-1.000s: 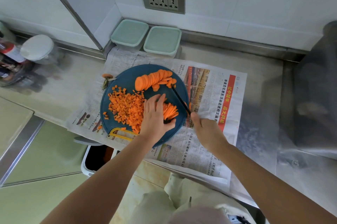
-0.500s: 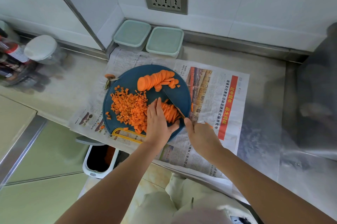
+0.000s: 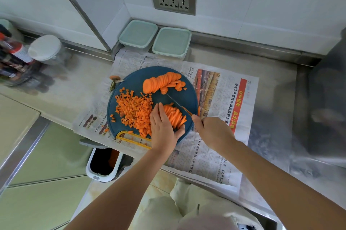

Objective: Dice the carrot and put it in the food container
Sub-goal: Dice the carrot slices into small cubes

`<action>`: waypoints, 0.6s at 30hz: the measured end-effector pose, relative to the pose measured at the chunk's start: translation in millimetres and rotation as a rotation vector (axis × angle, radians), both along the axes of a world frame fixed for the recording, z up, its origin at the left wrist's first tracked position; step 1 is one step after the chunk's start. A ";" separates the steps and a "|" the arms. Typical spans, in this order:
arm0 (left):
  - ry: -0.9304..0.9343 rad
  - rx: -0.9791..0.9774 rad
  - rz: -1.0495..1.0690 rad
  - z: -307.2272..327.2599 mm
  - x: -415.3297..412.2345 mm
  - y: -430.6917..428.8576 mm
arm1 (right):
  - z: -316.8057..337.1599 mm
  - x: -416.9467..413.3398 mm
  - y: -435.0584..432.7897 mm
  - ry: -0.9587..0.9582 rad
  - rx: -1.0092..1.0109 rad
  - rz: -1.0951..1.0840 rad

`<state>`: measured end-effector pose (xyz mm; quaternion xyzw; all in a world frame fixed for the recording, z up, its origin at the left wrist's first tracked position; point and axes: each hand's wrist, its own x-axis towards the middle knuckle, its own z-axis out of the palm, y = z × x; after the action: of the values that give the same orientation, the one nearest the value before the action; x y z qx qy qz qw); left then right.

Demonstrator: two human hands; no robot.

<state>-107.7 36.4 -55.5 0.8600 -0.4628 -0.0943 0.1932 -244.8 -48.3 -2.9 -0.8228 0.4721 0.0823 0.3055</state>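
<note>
Knife (image 3: pixel 177 104) shifted beside orange carrot strips (image 3: pixel 176 118); left fingers (image 3: pixel 159 117) straight on them; right fingers (image 3: pixel 197 120) grip knife

orange dice (image 3: pixel 134 109) heaped left, slices (image 3: pixel 161 82) fanned far and strips (image 3: pixel 175 116) bunched near are being borne by the board (image 3: pixel 134 81); two lidded containers (image 3: pixel 138 34) are being left standing side by side behind it.

The steel counter (image 3: pixel 277 83) is partly covered by a spread newspaper (image 3: pixel 215 154). A first lidded container (image 3: pixel 138 34) and a second lidded container (image 3: pixel 171 42) are set along the back wall. A white-lidded jar (image 3: pixel 45 48) and bottles (image 3: pixel 15 55) are stood at the left.
</note>
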 end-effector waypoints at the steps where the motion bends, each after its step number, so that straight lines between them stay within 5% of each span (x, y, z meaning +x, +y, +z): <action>1: 0.006 0.004 -0.004 -0.5 -0.2 0.0 | -0.4 1.5 2.3 0.004 -0.002 0.015; 18: -0.077 0.073 -0.046 1.3 -3.0 -4.0 | 12.1 -16.6 -8.4 -0.165 0.075 -0.068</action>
<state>-110.7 32.4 -54.2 0.8585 -0.4860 -0.0822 0.1415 -261.4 -56.7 9.2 -0.7982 0.4696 0.0215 0.3766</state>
